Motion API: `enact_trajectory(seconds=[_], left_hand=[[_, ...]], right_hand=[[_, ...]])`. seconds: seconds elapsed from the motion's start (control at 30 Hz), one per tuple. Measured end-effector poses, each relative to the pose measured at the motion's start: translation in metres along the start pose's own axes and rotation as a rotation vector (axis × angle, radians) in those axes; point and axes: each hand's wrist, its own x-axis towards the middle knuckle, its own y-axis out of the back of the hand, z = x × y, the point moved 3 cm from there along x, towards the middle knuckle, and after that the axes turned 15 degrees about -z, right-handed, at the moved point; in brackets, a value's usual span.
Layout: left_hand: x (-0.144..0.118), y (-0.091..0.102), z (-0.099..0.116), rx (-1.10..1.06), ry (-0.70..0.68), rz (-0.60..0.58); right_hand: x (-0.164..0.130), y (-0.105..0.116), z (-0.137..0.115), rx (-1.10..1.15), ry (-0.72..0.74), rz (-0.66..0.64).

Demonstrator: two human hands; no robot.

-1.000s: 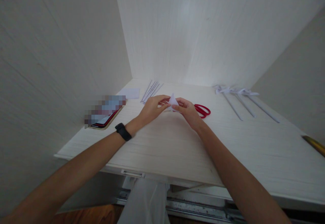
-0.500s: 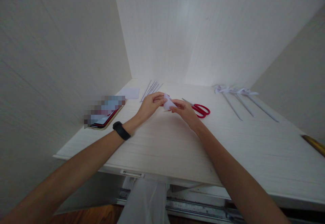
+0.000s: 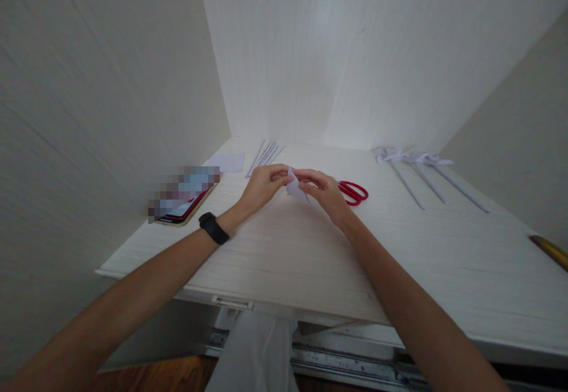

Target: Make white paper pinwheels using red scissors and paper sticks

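Your left hand [image 3: 261,188] and right hand [image 3: 325,192] both pinch the small folded white paper piece [image 3: 295,187]; red-handled scissors [image 3: 352,192] lie at its 3 o'clock

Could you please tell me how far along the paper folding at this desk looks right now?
Done: three paper flowers on stems lie at the desk's far right. In hand: the left hand and right hand pinch a small folded paper piece. Left: loose paper sticks and a paper sheet lie unused.

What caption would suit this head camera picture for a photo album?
Both hands, left hand and right hand, pinch a small folded white paper above a pale desk, red scissors nearby.
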Motion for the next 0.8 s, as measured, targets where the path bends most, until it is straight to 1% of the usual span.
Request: enact_trajectory(seconds=[0.1, 0.33, 0.6, 0.8], left_hand=[[0.000, 0.000, 0.001, 0.045, -0.010, -0.022], [0.000, 0.001, -0.001, 0.045, -0.004, -0.056], [-0.001, -0.001, 0.002, 0.135, 0.031, -0.070], [0.000, -0.001, 0.001, 0.048, 0.050, -0.029]], right_hand=[[0.000, 0.000, 0.000, -0.008, -0.007, -0.018], [-0.001, 0.000, -0.004, -0.005, -0.006, -0.031], [0.000, 0.002, 0.000, -0.175, -0.015, 0.054], [0.003, 0.005, 0.010, -0.224, -0.024, 0.126]])
